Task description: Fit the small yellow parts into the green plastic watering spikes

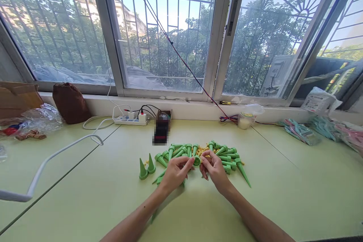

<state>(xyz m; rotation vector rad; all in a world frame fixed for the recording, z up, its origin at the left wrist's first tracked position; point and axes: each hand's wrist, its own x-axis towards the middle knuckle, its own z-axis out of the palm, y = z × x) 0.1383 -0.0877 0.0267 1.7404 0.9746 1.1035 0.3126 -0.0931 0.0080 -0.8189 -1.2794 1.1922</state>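
Observation:
My left hand [176, 172] is closed on a green plastic watering spike [196, 162], its round capped end turned up toward me. Close beside that end, my right hand [214, 169] pinches a small yellow piece, mostly covered by the fingertips. Around both hands lie many green spikes [231, 155] with ribbed caps, pointing various ways. Behind the fingers is a heap of small yellow pieces [203, 150]. Two green cones [143, 169] stand upright on their wide ends to the left, with a little yellow between them.
The pale green table [113, 189] runs up to the windowsill. At the back are a power strip [132, 120], a small dark box [161, 130] and a jar [245, 120]. A white bent arm [42, 170] reaches in from the left. Plastic-wrapped packs [302, 131] lie at the right.

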